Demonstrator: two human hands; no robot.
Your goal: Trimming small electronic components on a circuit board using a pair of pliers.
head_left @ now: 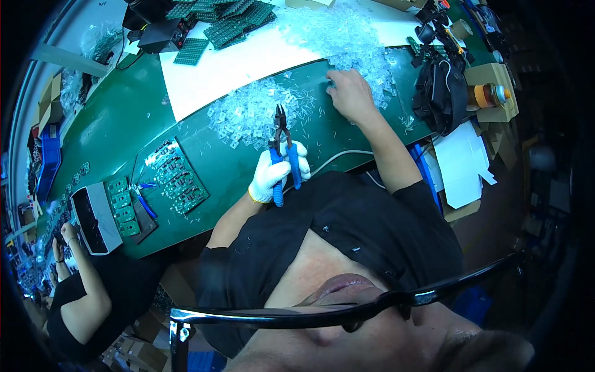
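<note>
My left hand (273,177), in a white glove, is closed around the blue handles of a pair of diagonal cutters (281,133). Their dark jaws point away from me and stand slightly apart, over a heap of small clear plastic pieces (245,111). My right hand (351,93) is bare, low over the green table between that heap and a larger clear pile (372,65). Its bent thumb and forefinger look apart, with nothing visible between them; the other fingers are partly hidden. Thin clear slivers (304,105) lie scattered to its left.
Green circuit boards (238,22) are stacked at the back. At left are a board panel (176,177), a grey box (97,217) and blue-handled pliers (147,206). A black bag (440,93) and a bottle (489,96) stand right. Another person's arm (90,279) shows at lower left.
</note>
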